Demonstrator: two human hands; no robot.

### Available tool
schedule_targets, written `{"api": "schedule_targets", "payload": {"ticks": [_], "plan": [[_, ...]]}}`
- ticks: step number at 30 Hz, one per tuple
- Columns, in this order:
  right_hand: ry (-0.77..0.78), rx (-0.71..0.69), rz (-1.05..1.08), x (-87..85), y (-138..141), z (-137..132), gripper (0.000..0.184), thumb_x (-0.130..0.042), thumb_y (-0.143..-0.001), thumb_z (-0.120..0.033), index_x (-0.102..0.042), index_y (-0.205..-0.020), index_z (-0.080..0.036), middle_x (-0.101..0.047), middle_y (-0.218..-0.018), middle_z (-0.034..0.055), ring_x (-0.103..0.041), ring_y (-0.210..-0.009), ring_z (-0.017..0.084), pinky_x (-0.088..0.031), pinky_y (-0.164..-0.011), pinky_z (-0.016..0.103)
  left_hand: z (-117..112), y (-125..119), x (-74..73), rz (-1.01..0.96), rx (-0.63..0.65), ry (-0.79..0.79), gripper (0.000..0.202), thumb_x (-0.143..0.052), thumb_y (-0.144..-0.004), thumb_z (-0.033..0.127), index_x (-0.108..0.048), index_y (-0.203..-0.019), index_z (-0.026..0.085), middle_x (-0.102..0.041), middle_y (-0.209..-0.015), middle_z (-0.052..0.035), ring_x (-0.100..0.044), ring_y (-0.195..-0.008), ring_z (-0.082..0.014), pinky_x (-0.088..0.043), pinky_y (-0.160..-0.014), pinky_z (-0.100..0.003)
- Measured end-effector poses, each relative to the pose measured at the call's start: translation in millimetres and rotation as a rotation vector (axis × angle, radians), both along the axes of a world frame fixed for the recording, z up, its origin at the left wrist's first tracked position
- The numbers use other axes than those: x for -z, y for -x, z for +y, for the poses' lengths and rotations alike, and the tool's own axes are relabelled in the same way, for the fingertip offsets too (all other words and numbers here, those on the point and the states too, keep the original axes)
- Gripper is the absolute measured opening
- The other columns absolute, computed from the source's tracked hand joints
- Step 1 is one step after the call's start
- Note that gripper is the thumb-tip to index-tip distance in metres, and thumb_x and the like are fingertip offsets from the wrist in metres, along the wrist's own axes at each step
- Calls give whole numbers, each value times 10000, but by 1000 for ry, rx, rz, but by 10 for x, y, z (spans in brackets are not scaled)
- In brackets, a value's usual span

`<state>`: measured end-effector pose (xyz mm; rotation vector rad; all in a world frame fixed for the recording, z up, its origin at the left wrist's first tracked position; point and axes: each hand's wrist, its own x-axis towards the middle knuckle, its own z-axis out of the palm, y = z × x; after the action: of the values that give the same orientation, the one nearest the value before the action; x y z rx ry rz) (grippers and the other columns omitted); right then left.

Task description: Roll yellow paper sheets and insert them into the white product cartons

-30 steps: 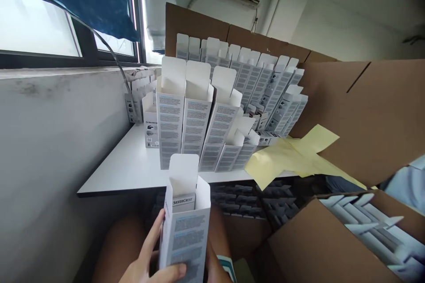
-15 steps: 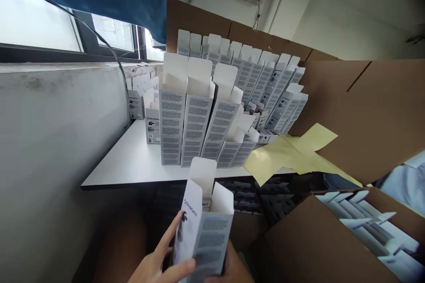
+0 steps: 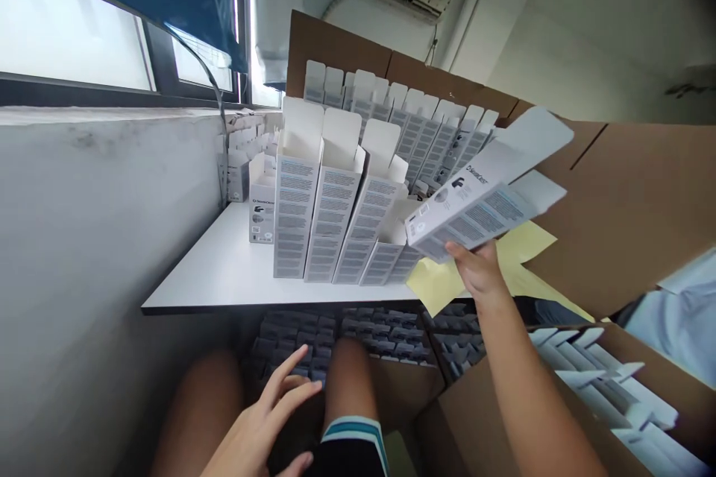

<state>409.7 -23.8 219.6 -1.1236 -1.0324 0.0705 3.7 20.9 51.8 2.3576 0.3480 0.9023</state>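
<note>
A: Where is the long white cardboard box (image 3: pixel 481 194)?
B: Tipped sideways in the air, over the white counter's (image 3: pixel 224 268) right end. The right grip (image 3: pixel 478 272) holds its near end.
A: And the left grip (image 3: pixel 268 425)?
B: Open, fingers spread, holding nothing, near the knees.

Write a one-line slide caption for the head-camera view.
Right hand holds an open-topped white carton tilted above the table of upright cartons; left hand hangs open below the table edge.

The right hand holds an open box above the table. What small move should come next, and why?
Probably lower the box upright beside the standing boxes on the table: the right hand holds it tilted, flap open, just above that row's right end.
</note>
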Motion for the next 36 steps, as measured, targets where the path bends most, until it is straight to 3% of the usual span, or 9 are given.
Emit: {"api": "schedule_targets", "payload": {"ticks": [2, 5, 8, 16, 28, 36], "plan": [[35, -16, -23, -92, -29, 180, 682, -935, -529, -416, -634, -1119, -252, -736, -1158, 96, -682, -1125, 303, -519, -1037, 518, -16, 9, -61, 19, -8, 4, 676, -635, -787, 125, -480, -1394, 381, -390, -1622, -92, -694, -1165, -267, -631, -877, -316], [100, -48, -78, -87, -51, 345, 697, -934, -542, -403, -623, -1140, -228, -730, -1186, 112, -676, -1138, 301, -514, -1042, 522, -49, 42, -149, 39, -33, 7, 626, -614, -795, 115, -510, -1361, 361, -399, -1615, -84, -683, -1179, -259, -615, -924, -329], [138, -86, -113, -49, -70, 422, 732, -934, -549, -412, -610, -1175, -215, -725, -1212, 123, -676, -1146, 301, -517, -1041, 516, -79, 78, -191, 53, -11, -8, 641, -636, -764, 125, -526, -1348, 365, -397, -1615, -71, -684, -1167, -259, -628, -882, -317], [221, -146, -131, -85, -245, 568, 694, -942, -549, -422, -649, -1142, -211, -730, -1213, 122, -682, -1134, 305, -508, -1047, 505, -122, 113, -262, 152, 22, 51, 658, -649, -755, 88, -527, -1340, 364, -362, -1638, -62, -644, -1236, -261, -585, -977, -349], [394, -193, -164, -215, -354, 581, 880, -944, -540, -483, -583, -1312, -262, -685, -1328, 115, -623, -1250, 343, -497, -1071, 526, -67, 83, -229, 167, 64, 31, 670, -668, -752, 86, -515, -1349, 350, -341, -1644, -97, -646, -1237, -270, -584, -986, -370], [409, -214, -162, -217, -376, 601, 873, -934, -553, -524, -583, -1307, -258, -696, -1305, 128, -623, -1249, 357, -507, -1055, 539, -96, 98, -253, 178, 52, 52, 634, -687, -756, 95, -556, -1320, 351, -374, -1629, -82, -645, -1233, -260, -589, -964, -344]]}}
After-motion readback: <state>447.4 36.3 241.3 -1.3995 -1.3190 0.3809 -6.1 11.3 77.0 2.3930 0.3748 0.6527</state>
